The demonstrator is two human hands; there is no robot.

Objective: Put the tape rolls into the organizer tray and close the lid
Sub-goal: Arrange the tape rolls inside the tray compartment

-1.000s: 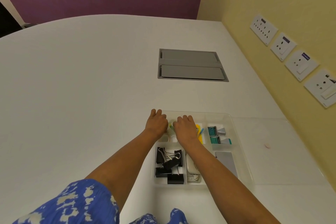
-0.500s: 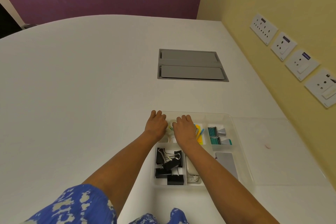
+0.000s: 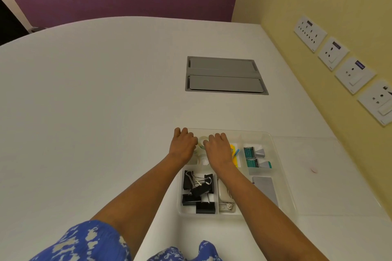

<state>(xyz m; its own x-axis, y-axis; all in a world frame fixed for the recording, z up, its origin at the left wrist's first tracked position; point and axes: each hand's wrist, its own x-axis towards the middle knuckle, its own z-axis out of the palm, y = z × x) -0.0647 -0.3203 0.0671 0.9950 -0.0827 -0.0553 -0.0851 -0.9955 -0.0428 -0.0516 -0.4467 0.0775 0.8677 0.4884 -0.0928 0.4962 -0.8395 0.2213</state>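
Note:
A clear plastic organizer tray (image 3: 284,178) sits on the white table near me. Both my hands reach into its far left compartment. My left hand (image 3: 183,144) and my right hand (image 3: 218,148) are side by side, fingers curled down, with a clear tape roll (image 3: 202,140) between them. Parts of other pale tape rolls (image 3: 201,160) show below the hands in the same compartment. How each hand grips is hidden by its back. The clear lid (image 3: 331,176) lies flat on the table to the right of the tray.
Other compartments hold black binder clips (image 3: 198,190), a white stapler (image 3: 224,197), yellow and blue tabs (image 3: 234,152), teal staple boxes (image 3: 252,158) and a grey pad (image 3: 265,188). A grey cable hatch (image 3: 224,75) sits farther back. The yellow wall with sockets (image 3: 343,65) is at right.
Both hands stay in the far left compartment with only slight shifts; the clear tape roll shows a little more between them.

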